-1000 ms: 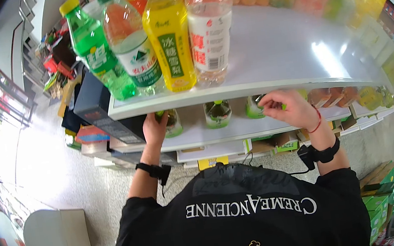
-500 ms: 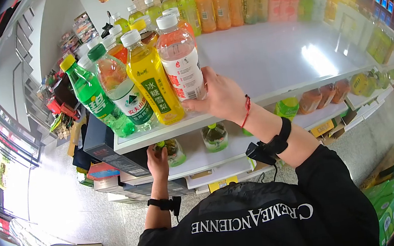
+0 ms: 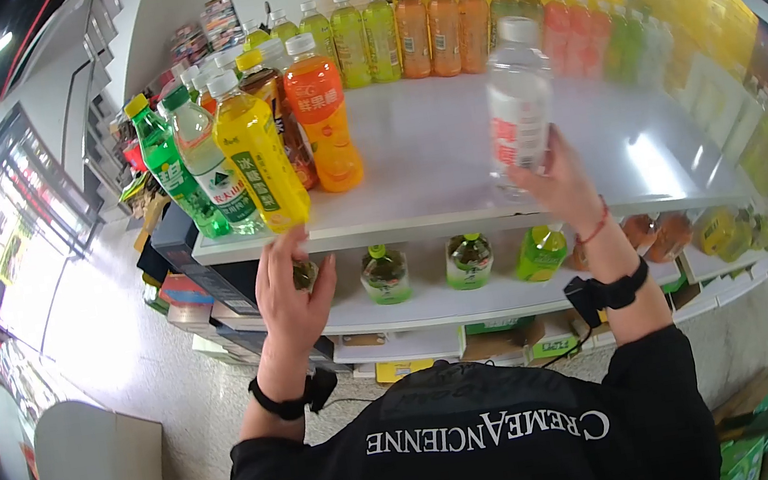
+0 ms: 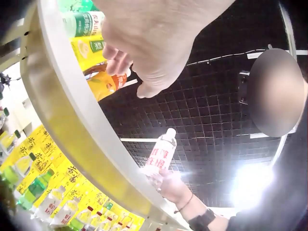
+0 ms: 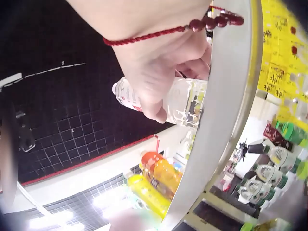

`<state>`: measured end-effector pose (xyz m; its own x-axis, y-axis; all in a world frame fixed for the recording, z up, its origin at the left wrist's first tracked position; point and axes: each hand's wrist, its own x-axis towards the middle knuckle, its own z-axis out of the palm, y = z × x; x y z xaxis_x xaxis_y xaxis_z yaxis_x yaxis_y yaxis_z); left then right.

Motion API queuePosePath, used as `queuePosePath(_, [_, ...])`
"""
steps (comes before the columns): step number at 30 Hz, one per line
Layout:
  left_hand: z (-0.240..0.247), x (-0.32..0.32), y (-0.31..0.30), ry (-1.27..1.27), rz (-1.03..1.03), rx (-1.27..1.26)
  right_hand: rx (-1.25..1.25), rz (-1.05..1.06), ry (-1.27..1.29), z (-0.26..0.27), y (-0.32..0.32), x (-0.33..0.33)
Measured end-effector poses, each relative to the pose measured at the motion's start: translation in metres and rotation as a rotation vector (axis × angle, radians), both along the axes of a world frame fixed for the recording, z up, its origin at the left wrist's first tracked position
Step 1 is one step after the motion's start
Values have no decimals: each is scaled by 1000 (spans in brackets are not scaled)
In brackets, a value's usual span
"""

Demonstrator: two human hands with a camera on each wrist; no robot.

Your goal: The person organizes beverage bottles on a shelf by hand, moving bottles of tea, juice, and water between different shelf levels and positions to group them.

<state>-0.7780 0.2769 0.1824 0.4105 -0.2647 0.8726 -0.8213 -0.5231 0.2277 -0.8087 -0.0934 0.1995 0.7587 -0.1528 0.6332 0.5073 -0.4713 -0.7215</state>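
Observation:
My right hand (image 3: pixel 564 177) grips a clear plastic bottle (image 3: pixel 519 98) with a white cap and a red-and-white label, low on its body. That bottle stands upright over the front of the white upper shelf (image 3: pixel 422 161); in the right wrist view my thumb and fingers wrap around the clear bottle (image 5: pixel 183 103). At the front edge, my left hand (image 3: pixel 285 293) holds nothing, its fingers loosely bent just below the yellow drink bottle (image 3: pixel 265 163). Beside the yellow one are an orange juice bottle (image 3: pixel 324 130), a green-labelled water bottle (image 3: pixel 215 170) and a green soda bottle (image 3: pixel 168 167).
Along the back of the upper shelf runs a row of green, orange (image 3: pixel 443 30) and pink bottles. Green-labelled bottles (image 3: pixel 384 277) stand on the lower shelf (image 3: pixel 423 308) under the overhanging edge. A dark box (image 3: pixel 195 257) sits at the shelf's left end.
My right hand rose from the lower shelf, took hold of the clear bottle at the end of the front row and carried it right. My left hand left a lower-shelf bottle and came up to the edge.

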Motion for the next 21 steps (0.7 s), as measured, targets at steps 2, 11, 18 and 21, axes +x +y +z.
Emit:
queuePosePath(2, [9, 0, -36, 30, 91, -4, -10, -36, -19, 1, -52, -23])
queuePosePath(11, [-8, 83, -95, 436, -213, -423, 35, -430, 57, 5, -264, -131])
queuePosePath(18, [-9, 104, -85, 399, 484, -82, 54, -630, 76, 6, -374, -177])
queuePosePath(21, [-2, 114, -83, 464, 532, -25, -31, -758, 129, 7, -407, -188])
